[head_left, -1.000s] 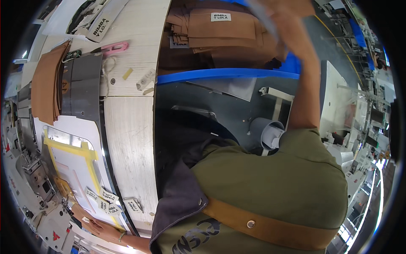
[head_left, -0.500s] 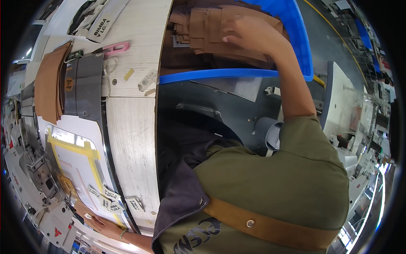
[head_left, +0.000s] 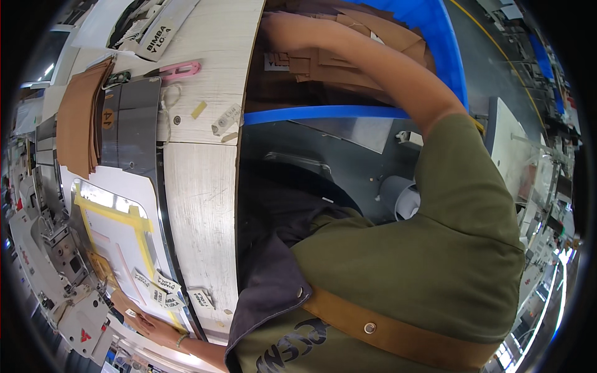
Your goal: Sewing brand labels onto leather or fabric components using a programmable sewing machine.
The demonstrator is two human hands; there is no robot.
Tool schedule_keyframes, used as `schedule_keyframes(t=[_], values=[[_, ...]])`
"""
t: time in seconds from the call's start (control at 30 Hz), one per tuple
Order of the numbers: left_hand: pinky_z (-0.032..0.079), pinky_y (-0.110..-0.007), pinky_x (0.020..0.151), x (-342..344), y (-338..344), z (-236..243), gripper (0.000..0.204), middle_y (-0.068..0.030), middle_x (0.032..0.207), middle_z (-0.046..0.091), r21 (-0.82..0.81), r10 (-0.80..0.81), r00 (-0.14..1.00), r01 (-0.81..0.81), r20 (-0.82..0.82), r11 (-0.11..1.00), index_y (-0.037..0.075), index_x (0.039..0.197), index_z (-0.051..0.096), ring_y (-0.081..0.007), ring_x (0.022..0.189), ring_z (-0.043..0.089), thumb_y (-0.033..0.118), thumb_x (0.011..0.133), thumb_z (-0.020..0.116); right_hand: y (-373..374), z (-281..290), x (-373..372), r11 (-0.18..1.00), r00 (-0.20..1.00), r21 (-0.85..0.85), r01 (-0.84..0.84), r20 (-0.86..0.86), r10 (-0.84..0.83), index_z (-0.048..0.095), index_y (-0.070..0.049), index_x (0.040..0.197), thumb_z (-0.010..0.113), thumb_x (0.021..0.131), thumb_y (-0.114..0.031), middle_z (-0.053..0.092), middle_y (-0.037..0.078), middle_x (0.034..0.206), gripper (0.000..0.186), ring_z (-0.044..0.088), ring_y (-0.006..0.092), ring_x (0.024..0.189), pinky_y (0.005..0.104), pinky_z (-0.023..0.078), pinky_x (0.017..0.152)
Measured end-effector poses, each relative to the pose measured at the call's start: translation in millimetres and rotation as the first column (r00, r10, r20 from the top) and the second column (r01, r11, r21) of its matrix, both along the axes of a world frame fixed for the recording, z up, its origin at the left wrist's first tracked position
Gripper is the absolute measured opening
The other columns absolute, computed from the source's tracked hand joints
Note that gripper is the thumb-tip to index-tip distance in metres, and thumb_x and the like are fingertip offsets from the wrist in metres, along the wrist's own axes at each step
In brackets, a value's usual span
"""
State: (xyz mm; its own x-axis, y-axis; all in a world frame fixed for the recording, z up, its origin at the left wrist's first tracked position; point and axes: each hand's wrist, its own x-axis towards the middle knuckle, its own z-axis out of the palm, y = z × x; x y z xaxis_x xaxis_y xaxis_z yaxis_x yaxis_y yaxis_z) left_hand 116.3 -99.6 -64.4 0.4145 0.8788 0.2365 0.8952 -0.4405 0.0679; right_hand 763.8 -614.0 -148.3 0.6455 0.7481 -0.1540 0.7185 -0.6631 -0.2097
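Observation:
My right arm stretches across a blue bin (head_left: 457, 56) of stacked brown cut panels (head_left: 336, 65). My right hand (head_left: 281, 32) is at the bin's end by the table, over the panels; its fingers are dark and hidden, so a grip cannot be made out. At the lower left, my left hand (head_left: 149, 327) lies flat with fingers stretched out on a brown piece (head_left: 121, 303), close to the sewing machine (head_left: 78, 317). Several small white printed labels (head_left: 165, 292) rest beside it on a white template edged with yellow tape (head_left: 146, 225).
On the pale wooden table (head_left: 202, 205) lie a pink-handled cutter (head_left: 181, 69) and a few scraps. A pile of brown panels (head_left: 79, 121) rests beside a grey board (head_left: 130, 118). A box of labels (head_left: 163, 34) stands farther up. A grey bin (head_left: 398, 194) is on the floor.
My right hand has moved left across the bin, from the middle of the panels to the end by the table. My left hand stays in place. The view has shifted slightly.

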Motion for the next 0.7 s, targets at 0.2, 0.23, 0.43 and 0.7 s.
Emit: schedule_keyframes(t=[0.2, 0.23, 0.43, 0.7], values=[[0.046, -0.042, 0.114, -6, 6, -1, 0.056, -0.0153, 0.153, 0.059, 0.037, 0.003, 0.997, -0.001, -0.076, 0.999, 0.002, 0.149, 0.058, -0.0348, 0.137, 0.057, 0.043, 0.113, 0.044, 30, -54, 37, 0.943, 0.975, 0.323, -0.073, -0.174, 0.135, 0.071, -0.002, 0.130, 0.070, 0.089, -0.018, 0.073, 0.022, 0.118, 0.044, 0.069, 0.0359, 0.116, 0.0473, 0.057, 0.097], [0.046, -0.042, 0.114, -10, 6, -1, 0.056, -0.0154, 0.153, 0.059, 0.050, 0.007, 0.996, -0.003, -0.087, 0.999, 0.002, 0.149, 0.058, -0.0349, 0.137, 0.057, 0.043, 0.113, 0.044, 42, -30, 24, 0.991, 0.970, 0.044, -0.127, -0.205, 0.134, 0.071, -0.002, 0.129, 0.069, 0.089, -0.018, 0.072, 0.023, 0.119, 0.044, 0.069, 0.0357, 0.115, 0.0472, 0.057, 0.096], [0.047, -0.043, 0.112, -13, 11, -3, 0.057, -0.0162, 0.151, 0.060, 0.090, -0.017, 0.996, 0.025, -0.087, 0.996, 0.002, 0.148, 0.058, -0.0357, 0.135, 0.057, 0.044, 0.113, 0.042, 8, 24, -13, 0.995, 0.969, -0.037, -0.094, -0.231, 0.083, 0.072, -0.002, 0.126, 0.068, 0.088, -0.020, 0.069, 0.021, 0.125, 0.042, 0.068, 0.0353, 0.114, 0.0476, 0.055, 0.097], [0.049, -0.043, 0.109, 15, -17, 9, 0.057, -0.0152, 0.150, 0.061, 0.103, -0.061, 0.990, 0.074, -0.126, 0.992, 0.004, 0.147, 0.060, -0.0355, 0.132, 0.059, 0.046, 0.113, 0.042, -73, 21, 17, 0.906, 0.888, 0.329, -0.266, -0.283, 0.363, 0.076, 0.000, 0.110, 0.075, 0.088, -0.014, 0.068, 0.016, 0.128, 0.027, 0.062, 0.0322, 0.123, 0.0434, 0.049, 0.106]])
